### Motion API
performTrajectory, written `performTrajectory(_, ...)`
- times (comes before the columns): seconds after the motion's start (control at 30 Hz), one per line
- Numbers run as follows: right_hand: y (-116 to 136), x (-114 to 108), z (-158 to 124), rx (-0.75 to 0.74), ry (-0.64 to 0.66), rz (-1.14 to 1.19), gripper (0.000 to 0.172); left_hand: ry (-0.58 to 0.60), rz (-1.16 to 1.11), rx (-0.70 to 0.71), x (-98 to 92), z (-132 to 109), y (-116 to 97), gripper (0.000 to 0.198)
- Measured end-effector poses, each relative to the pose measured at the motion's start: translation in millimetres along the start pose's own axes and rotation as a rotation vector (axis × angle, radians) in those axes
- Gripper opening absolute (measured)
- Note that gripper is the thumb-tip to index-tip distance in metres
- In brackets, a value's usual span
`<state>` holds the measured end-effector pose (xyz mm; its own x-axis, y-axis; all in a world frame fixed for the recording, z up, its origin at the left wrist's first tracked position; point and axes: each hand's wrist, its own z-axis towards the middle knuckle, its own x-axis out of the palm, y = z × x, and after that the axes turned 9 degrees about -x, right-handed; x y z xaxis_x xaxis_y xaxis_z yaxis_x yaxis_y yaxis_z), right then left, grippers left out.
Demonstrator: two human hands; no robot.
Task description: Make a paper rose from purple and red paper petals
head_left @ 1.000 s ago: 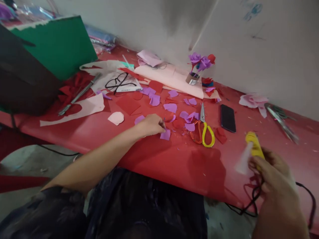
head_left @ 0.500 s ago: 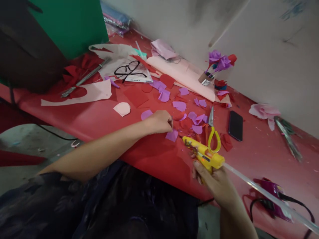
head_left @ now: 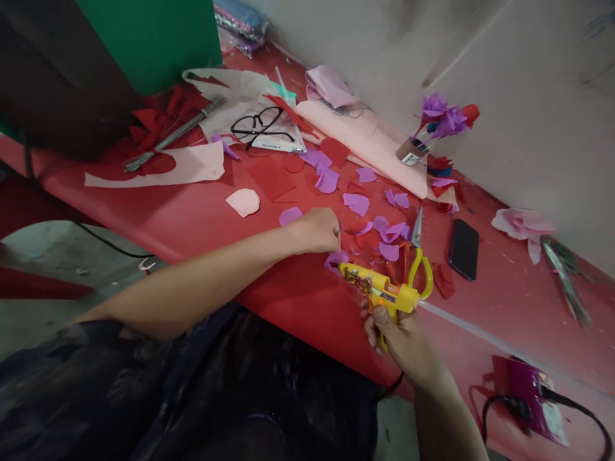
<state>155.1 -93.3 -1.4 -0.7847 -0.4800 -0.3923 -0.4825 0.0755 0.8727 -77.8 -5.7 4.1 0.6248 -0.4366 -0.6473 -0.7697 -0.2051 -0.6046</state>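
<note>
My right hand (head_left: 401, 336) grips a yellow glue gun (head_left: 377, 289) by its handle, nozzle pointing left over a purple paper piece (head_left: 336, 258) on the red table (head_left: 298, 294). A clear glue stick (head_left: 471, 326) trails out of the gun's back to the right. My left hand (head_left: 317, 230) rests closed on the table just left of the nozzle, fingertips pinched on a small piece I cannot make out. Red and purple paper cut-outs (head_left: 358, 203) lie scattered beyond both hands.
Yellow-and-orange scissors (head_left: 417, 259) and a black phone (head_left: 463, 248) lie right of the cut-outs. Glasses (head_left: 259, 125), pink paper (head_left: 369, 144), a paper flower in a small cup (head_left: 435, 125), a green board (head_left: 154, 38), metal tongs (head_left: 564, 278) and a purple plug block (head_left: 531, 397) surround the work area.
My right hand brought the glue gun from the right side across to the purple piece by my left hand. The view shifted right and down; my left hand stayed put.
</note>
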Motion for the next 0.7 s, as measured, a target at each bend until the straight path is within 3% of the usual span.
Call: performTrajectory(0.7,-6.9,-2.7,1.7,0.029,-0.006,0.015,0.050,0.053,0.028,0.042,-3.7,-3.8,-2.5,0.019)
